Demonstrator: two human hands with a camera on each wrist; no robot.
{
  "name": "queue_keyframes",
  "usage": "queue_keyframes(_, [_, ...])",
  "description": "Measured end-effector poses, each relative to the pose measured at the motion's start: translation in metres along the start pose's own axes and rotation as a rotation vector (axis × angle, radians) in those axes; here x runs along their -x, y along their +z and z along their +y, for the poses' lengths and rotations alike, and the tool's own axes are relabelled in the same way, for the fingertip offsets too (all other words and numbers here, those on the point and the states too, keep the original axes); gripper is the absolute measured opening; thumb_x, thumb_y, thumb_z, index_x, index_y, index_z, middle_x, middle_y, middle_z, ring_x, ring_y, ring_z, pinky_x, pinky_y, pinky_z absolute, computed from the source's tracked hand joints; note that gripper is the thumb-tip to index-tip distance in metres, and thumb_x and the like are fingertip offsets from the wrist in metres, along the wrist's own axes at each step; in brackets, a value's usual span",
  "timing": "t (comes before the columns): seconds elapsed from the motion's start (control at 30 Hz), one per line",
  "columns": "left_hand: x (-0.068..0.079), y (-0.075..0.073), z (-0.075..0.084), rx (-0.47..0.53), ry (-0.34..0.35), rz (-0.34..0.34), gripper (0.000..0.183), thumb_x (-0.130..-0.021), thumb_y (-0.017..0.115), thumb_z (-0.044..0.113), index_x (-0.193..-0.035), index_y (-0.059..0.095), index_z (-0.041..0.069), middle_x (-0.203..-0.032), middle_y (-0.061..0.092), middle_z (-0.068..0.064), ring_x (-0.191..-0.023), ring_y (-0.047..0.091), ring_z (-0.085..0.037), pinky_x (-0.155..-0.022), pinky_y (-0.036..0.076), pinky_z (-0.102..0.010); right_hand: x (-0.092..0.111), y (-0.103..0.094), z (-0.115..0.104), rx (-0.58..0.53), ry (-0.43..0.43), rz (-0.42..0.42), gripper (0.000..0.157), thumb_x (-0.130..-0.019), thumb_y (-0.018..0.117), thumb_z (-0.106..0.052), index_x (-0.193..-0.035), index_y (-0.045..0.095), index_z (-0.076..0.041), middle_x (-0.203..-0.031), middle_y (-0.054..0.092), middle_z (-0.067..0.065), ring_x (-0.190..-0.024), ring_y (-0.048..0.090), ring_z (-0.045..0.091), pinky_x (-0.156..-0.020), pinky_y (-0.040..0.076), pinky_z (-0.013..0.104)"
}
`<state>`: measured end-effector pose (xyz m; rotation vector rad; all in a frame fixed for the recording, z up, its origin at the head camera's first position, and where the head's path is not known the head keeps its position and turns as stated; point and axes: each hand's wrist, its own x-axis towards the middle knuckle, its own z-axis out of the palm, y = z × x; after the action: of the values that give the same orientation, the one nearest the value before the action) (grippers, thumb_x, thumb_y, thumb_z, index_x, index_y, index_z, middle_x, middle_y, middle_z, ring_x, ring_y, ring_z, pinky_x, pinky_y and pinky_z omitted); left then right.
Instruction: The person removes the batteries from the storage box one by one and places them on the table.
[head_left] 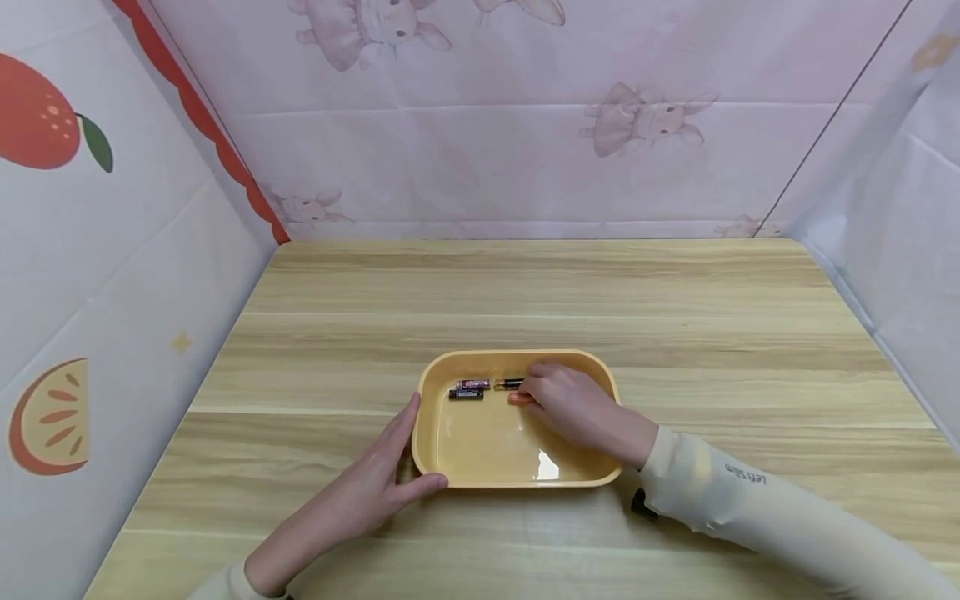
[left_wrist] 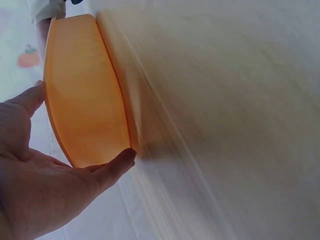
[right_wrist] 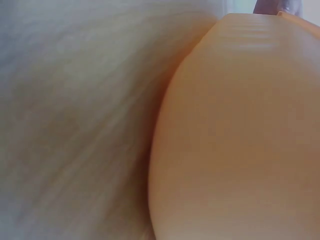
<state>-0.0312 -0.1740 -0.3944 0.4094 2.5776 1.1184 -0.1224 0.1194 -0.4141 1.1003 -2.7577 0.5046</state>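
Observation:
A yellow rectangular tray point(head_left: 480, 483) stands on the table, with several small batteries near its far side. A pink-purple battery point(head_left: 473, 384) and a black battery point(head_left: 467, 395) lie side by side. To their right are a black-and-gold battery point(head_left: 508, 384) and an orange battery point(head_left: 518, 399). My right hand point(head_left: 566, 400) reaches into the tray over its right side, curled fingers holding the orange battery, whose right end they hide. My left hand point(head_left: 375, 475) rests spread against the tray's left end, thumb at the near corner and straight fingers along the outer wall point(left_wrist: 85, 100).
The wooden table point(head_left: 300, 350) extends around the tray on all sides. A pink curtain point(head_left: 510, 167) with rabbit prints hangs behind it, and a white fruit-print sheet point(head_left: 135, 275) covers the left side. A small black object point(head_left: 642, 505) shows below the right sleeve point(head_left: 750, 500).

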Motion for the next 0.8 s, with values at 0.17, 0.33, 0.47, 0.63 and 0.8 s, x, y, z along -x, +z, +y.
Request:
queue_keyframes(0.17, [-0.001, 0.000, 0.001, -0.009, -0.004, -0.001, 0.109, -0.093, 0.075, 0.048, -0.167, 0.005, 0.008, -0.171, 0.010, -0.014, -0.154, 0.018, -0.032, -0.121, 0.021, -0.054, -0.001, 0.001, 0.001, 0.003, 0.012, -0.021, 0.023, -0.099, 0.073, -0.024, -0.079, 0.072, -0.012, -0.075, 0.056, -0.005, -0.068, 0.058, 0.015, -0.062, 0.053, 0.033])
queue_keyframes(0.33, [-0.002, 0.000, 0.000, -0.018, 0.011, 0.006, 0.109, -0.093, 0.076, 0.047, -0.166, 0.005, 0.007, -0.171, 0.010, -0.014, -0.154, 0.018, -0.032, -0.121, 0.022, -0.052, 0.000, -0.002, 0.001, -0.039, 0.004, -0.016, 0.021, -0.097, 0.076, -0.020, -0.079, 0.069, -0.011, -0.077, 0.056, -0.005, -0.068, 0.056, 0.013, -0.062, 0.052, 0.030])
queue_keyframes(0.47, [-0.002, 0.000, -0.001, -0.015, 0.013, 0.007, 0.109, -0.093, 0.076, 0.046, -0.166, 0.006, 0.005, -0.171, 0.010, -0.014, -0.154, 0.018, -0.032, -0.121, 0.021, -0.053, -0.001, -0.015, 0.001, -0.128, -0.027, 0.028, 0.015, -0.093, 0.077, -0.011, -0.081, 0.069, -0.009, -0.076, 0.059, -0.004, -0.067, 0.053, 0.009, -0.060, 0.048, 0.023])
queue_keyframes(0.63, [-0.001, 0.000, 0.000, -0.015, 0.007, 0.006, 0.108, -0.093, 0.076, 0.046, -0.166, 0.007, 0.006, -0.171, 0.011, -0.014, -0.154, 0.018, -0.033, -0.121, 0.021, -0.054, -0.003, -0.051, 0.003, -0.335, 0.052, -0.003, 0.009, -0.096, 0.073, -0.008, -0.087, 0.073, -0.006, -0.074, 0.062, -0.005, -0.061, 0.052, 0.006, -0.053, 0.047, 0.022])
queue_keyframes(0.8, [-0.001, 0.000, 0.000, -0.029, 0.022, 0.014, 0.108, -0.094, 0.076, 0.045, -0.166, 0.007, 0.005, -0.171, 0.011, -0.014, -0.154, 0.019, -0.032, -0.121, 0.022, -0.053, 0.001, -0.093, 0.011, -0.429, 0.169, 0.027, 0.004, -0.095, 0.072, -0.005, -0.094, 0.075, -0.004, -0.079, 0.069, -0.002, -0.067, 0.061, 0.010, -0.058, 0.054, 0.024])
